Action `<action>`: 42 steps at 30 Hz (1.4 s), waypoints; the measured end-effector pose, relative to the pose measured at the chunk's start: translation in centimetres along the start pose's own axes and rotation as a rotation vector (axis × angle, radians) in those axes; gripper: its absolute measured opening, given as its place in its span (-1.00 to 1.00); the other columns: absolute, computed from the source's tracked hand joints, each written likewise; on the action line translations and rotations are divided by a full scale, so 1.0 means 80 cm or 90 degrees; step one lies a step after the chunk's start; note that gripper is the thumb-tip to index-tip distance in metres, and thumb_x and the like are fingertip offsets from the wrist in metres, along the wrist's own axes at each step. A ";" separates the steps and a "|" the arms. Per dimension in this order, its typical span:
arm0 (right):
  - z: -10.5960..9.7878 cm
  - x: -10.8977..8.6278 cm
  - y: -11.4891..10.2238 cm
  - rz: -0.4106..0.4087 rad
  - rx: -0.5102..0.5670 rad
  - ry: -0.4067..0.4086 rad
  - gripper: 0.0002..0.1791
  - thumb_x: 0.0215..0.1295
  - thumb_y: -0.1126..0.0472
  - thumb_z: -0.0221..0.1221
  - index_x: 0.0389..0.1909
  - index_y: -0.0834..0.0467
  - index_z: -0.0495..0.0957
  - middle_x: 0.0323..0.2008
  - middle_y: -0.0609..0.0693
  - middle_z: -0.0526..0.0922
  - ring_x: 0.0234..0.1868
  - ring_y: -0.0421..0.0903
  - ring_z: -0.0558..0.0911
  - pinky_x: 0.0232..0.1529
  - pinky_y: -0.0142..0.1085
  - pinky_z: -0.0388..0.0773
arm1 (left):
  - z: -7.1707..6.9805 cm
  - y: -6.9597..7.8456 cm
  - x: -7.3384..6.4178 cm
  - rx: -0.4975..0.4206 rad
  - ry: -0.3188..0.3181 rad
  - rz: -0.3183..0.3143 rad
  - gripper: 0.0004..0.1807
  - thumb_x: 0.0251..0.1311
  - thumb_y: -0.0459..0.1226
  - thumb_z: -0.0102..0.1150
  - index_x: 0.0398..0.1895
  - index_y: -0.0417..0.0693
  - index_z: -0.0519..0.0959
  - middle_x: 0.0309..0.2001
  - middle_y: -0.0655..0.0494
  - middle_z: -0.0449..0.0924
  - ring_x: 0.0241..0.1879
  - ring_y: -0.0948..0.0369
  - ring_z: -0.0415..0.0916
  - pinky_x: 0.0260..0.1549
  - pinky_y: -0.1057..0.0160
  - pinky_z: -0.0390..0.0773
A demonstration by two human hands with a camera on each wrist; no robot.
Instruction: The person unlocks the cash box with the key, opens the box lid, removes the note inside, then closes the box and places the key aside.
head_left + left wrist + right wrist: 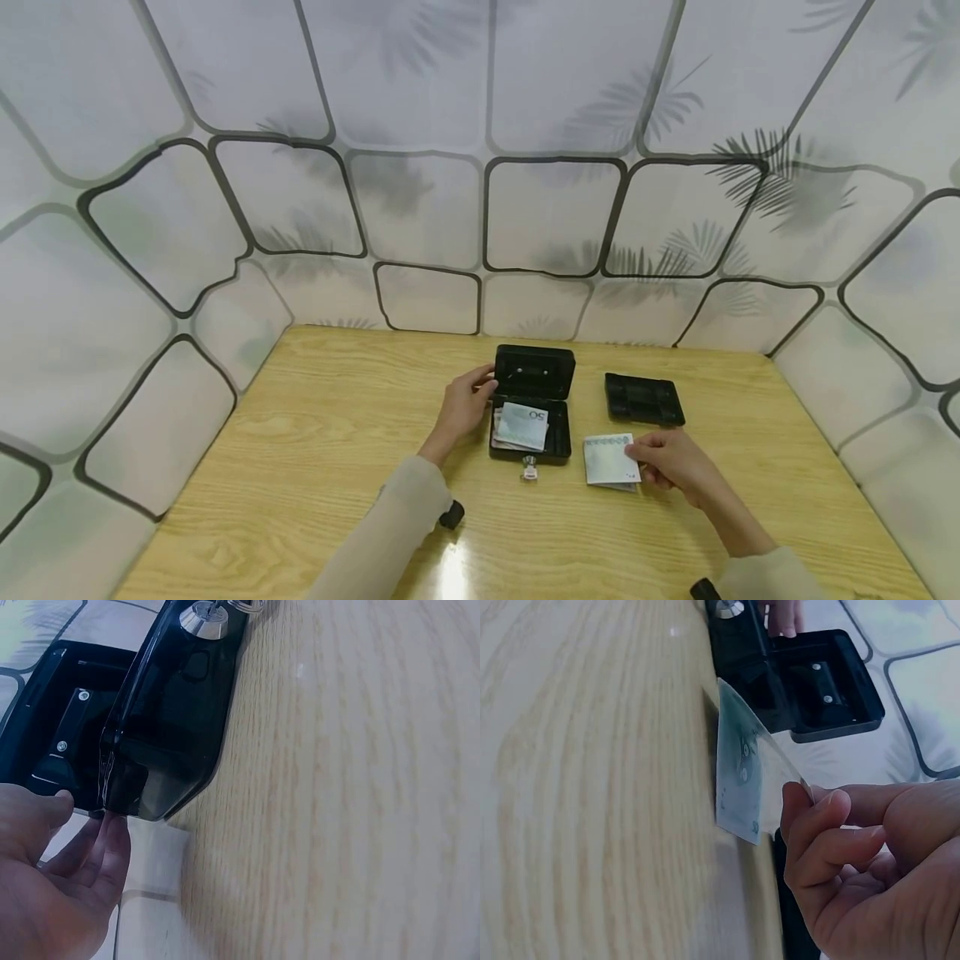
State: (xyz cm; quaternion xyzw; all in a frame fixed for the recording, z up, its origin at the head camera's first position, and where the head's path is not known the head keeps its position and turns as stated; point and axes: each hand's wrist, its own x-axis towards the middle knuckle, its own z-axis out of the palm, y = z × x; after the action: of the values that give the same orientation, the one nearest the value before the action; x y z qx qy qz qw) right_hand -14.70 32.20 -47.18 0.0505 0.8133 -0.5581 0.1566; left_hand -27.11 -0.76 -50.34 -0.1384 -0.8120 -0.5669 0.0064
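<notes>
A black cash box (558,437) stands with its lid (534,372) raised and a key in the front lock (204,619). My left hand (463,406) grips the lid's left edge by the hinge, thumb in front and fingers behind; the left wrist view shows this hand (60,877) at the corner. Inside the box lies a banknote (522,425) marked 50, with other notes partly hidden beneath it. My right hand (672,463) pinches a folded banknote (609,460) by its right edge, to the right of the box. In the right wrist view the folded banknote (739,765) is tilted, just over the table.
A black compartment tray (643,400) lies on the wooden table (337,467), right of the box and behind my right hand. A patterned cloth wall (555,217) borders the table at the back and both sides.
</notes>
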 end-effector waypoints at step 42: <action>0.037 0.008 0.006 0.036 -0.075 0.123 -0.82 0.45 0.30 0.23 -0.31 0.36 0.65 -0.71 0.03 0.51 -0.72 -0.20 0.37 -0.72 -0.42 0.32 | 0.001 -0.002 0.001 -0.008 -0.001 -0.017 -0.60 0.51 -0.38 0.12 0.34 -0.25 0.54 0.09 -0.25 0.67 -0.05 -0.05 0.70 -0.17 0.20 0.75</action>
State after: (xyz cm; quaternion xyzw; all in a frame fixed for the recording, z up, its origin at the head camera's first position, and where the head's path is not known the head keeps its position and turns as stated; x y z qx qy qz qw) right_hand -14.56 29.56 -48.76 0.1177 0.8541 -0.4975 0.0955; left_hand -27.22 -0.67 -50.48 -0.1283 -0.8102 -0.5719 -0.0029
